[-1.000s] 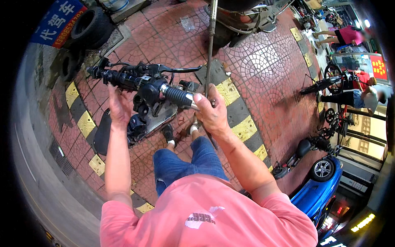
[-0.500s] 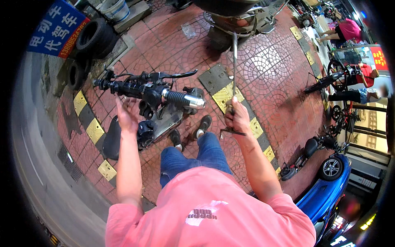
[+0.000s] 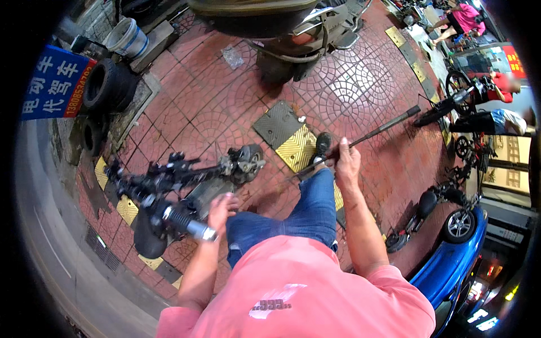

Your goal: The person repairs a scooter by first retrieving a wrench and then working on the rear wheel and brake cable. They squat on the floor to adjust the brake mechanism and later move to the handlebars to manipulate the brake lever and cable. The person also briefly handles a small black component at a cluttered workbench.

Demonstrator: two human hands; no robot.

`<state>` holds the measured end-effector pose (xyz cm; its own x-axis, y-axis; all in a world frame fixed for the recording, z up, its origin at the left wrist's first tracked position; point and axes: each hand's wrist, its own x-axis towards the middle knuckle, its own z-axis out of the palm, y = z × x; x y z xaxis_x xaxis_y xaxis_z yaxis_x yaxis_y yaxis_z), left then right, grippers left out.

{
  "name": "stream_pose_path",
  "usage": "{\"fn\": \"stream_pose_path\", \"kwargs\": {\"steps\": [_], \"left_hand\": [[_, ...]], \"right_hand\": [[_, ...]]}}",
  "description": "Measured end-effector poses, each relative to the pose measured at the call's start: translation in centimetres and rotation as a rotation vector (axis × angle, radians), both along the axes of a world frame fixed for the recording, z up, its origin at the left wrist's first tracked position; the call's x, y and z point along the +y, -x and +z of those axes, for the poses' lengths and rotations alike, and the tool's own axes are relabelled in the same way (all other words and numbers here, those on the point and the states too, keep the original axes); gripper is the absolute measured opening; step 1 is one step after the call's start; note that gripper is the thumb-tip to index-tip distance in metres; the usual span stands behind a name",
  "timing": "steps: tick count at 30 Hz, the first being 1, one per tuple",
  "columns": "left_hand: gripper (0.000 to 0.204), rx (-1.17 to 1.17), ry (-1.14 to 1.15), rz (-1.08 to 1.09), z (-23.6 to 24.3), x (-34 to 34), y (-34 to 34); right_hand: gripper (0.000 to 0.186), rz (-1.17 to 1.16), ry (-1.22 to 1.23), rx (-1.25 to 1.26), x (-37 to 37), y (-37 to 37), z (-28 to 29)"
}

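My right hand is closed around a long metal bar. Its thicker dark end points to the far right, and the other end reaches over my shoe. To the left stands a small electric scooter with a black seat. Its handlebar grip, ribbed black with a silver tip, points toward me. Just right of that grip is my left hand, fingers loosely apart and slightly blurred, with nothing seen in it. Whether it touches the scooter I cannot tell.
A parked motor scooter stands ahead. Yellow-and-black ramp blocks lie on red paving. Stacked tyres, a white bucket and a blue sign are at left. At right are bikes, people and a blue car.
The bar has swung from pointing ahead to pointing right. The scooter's handlebar has turned toward me and left. My left hand has moved right and nearer, and my view has shifted.
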<state>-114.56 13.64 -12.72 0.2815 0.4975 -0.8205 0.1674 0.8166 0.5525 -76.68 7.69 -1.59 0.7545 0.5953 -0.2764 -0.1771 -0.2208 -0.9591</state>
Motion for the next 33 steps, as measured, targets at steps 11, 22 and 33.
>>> {"fn": "stream_pose_path", "kwargs": {"steps": [11,22,33], "left_hand": [[0.061,-0.316,0.209,0.702,-14.4,7.5,-27.8],[0.032,-0.119,0.261,0.767,-40.4,19.6,-31.5],[0.029,0.101,-0.198,0.508,-52.4,27.7,-28.2]], "right_hand": [[0.034,0.53,0.281,0.818,13.9,-17.0,-13.4],[0.048,0.608,0.549,0.888,20.6,-20.6,-38.0],[0.036,0.768,0.383,0.753,28.5,-16.6,-61.2]]}}
